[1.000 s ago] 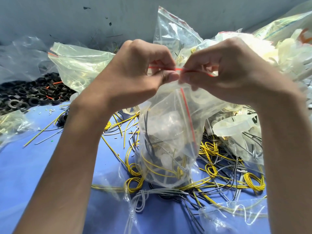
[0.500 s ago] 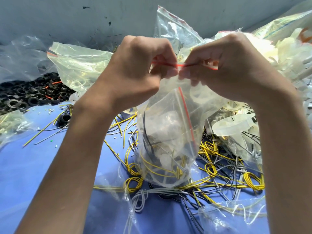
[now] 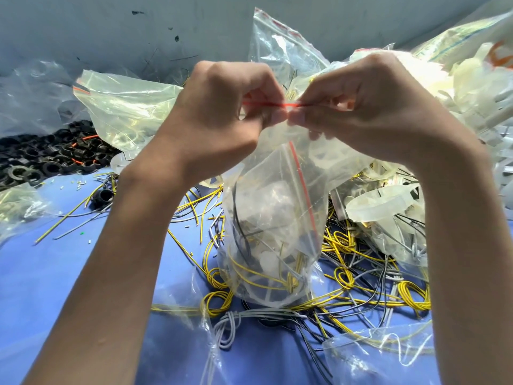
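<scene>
Together, left hand, right hand, tight grip pinching bag seal, seemingly.

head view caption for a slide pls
Left hand and right hand pinch the red zip strip atop a wire-filled clear bag.

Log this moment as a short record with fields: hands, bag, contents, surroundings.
left hand: pinches the red zip strip of the clear zip bag
right hand: pinches the same strip beside it
bag: upright on the blue table
contents: yellow and black wires, pale plastic parts
around: loose wires, black rings at far left
</scene>
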Demonstrator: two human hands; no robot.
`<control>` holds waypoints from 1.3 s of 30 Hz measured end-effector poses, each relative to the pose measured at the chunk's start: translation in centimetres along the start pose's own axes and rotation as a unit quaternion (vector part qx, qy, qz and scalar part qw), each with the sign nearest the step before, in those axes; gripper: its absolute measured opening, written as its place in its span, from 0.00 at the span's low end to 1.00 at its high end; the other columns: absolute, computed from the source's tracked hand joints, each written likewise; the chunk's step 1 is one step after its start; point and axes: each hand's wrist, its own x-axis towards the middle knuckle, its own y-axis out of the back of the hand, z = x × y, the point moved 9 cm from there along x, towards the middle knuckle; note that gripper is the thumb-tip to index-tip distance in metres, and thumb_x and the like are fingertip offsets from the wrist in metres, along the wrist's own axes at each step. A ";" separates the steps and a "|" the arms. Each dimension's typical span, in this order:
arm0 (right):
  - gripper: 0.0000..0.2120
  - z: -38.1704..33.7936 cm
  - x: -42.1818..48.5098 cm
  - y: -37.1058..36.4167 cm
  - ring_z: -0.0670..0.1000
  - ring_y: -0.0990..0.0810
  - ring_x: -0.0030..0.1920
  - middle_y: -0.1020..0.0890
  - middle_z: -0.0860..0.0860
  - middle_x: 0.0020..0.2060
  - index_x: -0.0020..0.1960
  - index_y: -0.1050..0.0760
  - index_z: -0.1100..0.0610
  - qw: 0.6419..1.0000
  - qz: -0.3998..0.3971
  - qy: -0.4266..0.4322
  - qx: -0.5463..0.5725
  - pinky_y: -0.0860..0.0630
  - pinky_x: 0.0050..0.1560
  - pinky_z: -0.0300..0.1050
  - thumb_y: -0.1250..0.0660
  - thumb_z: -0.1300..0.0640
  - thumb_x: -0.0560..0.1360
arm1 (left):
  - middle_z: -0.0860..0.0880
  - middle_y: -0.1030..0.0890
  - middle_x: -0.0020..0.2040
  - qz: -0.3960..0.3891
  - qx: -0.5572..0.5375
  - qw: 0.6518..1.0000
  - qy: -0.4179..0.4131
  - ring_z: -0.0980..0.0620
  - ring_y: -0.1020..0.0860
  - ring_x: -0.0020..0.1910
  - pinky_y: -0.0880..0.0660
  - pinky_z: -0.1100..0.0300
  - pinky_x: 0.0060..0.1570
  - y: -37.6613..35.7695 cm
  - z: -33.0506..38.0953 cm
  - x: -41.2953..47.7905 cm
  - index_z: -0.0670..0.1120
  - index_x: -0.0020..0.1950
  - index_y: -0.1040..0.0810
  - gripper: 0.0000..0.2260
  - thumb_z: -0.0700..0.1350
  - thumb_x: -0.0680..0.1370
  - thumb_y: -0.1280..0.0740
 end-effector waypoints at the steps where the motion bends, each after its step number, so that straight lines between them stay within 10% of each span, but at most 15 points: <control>1: 0.04 0.0 0.0 0.0 0.40 0.26 0.28 0.21 0.43 0.28 0.40 0.20 0.47 1.000 0.001 -0.001 0.002 0.34 0.31 0.30 0.29 0.52 0.74 | 0.55 0.22 0.37 0.001 0.002 1.000 -0.002 0.58 0.23 0.39 0.28 0.70 0.42 0.0 0.0 0.0 0.41 0.46 0.18 0.04 0.39 0.73 0.30; 8: 0.04 0.1 0.1 0.2 0.41 0.26 0.27 0.20 0.44 0.28 0.40 0.19 0.50 1.000 0.012 -0.004 0.015 0.33 0.30 0.29 0.29 0.53 0.73 | 0.63 0.25 0.37 0.014 0.002 1.000 -0.011 0.73 0.26 0.36 0.35 0.78 0.42 0.2 0.0 0.1 0.41 0.46 0.18 0.03 0.39 0.73 0.30; 18: 0.05 0.3 0.1 0.0 0.41 0.25 0.28 0.19 0.43 0.30 0.42 0.17 0.53 1.000 0.006 -0.017 0.001 0.30 0.31 0.31 0.29 0.52 0.74 | 0.57 0.21 0.37 -0.026 -0.025 0.999 0.027 0.57 0.24 0.39 0.29 0.67 0.40 0.0 -0.9 -0.2 0.51 0.46 0.21 0.04 0.46 0.73 0.29; 39: 0.05 0.2 0.2 -0.6 0.39 0.24 0.29 0.20 0.44 0.30 0.43 0.17 0.54 1.000 -0.010 -0.017 -0.023 0.33 0.31 0.30 0.30 0.54 0.75 | 0.52 0.21 0.37 -0.016 0.015 1.000 0.016 0.56 0.23 0.41 0.31 0.72 0.40 -0.1 -0.7 0.0 0.43 0.46 0.17 0.04 0.41 0.74 0.29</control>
